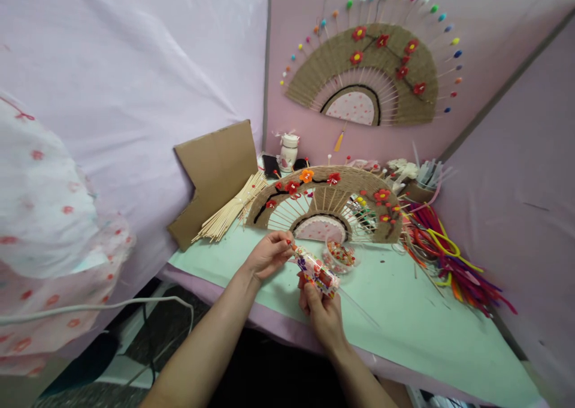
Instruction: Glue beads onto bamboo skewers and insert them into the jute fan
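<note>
In my right hand [321, 312] is a glue gun [317, 270] with a colourful floral pattern. A clear glue stick [359, 309] sticks out of its back end, and its nozzle points up and left. My left hand [272, 255] pinches a small red bead [288, 242] right by the nozzle; whether they touch I cannot tell. Just beyond the gun, a clear bowl [341, 258] holds many small red and gold pieces. Behind both hands a twine-wrapped fan [323, 180] stands upright, with red and orange flowers and a dark branch across it.
Thin wooden sticks [233, 207] lie in a bundle at the left beside folded cardboard [215, 168]. Bright pipe cleaners [453, 258] spread over the right side. A larger fan [368, 72] hangs on the back board. A white cable [135, 303] loops at lower left.
</note>
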Available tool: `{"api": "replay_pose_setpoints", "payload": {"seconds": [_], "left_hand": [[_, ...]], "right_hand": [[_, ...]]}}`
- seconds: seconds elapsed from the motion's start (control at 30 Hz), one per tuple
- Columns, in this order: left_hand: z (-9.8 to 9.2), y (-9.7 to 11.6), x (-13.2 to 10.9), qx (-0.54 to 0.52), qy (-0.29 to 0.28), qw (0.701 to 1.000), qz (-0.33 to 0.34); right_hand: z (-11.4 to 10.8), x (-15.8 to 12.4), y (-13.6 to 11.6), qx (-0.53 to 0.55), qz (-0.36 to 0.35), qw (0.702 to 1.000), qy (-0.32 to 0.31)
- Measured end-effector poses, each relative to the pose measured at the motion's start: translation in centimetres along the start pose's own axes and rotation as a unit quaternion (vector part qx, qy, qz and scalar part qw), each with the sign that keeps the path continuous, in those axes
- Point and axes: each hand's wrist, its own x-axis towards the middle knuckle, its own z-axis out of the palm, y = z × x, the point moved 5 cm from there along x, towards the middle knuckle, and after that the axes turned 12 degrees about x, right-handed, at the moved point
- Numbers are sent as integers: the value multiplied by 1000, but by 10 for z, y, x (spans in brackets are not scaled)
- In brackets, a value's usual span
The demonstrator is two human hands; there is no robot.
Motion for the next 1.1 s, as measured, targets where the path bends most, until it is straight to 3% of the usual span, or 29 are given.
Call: {"api": "replay_pose_setpoints", "payload": {"seconds": [1.1], "left_hand": [[0, 0, 0, -2, 6, 1000, 9]], "right_hand": [[-3, 1, 8, -50, 8, 999, -11]]}}
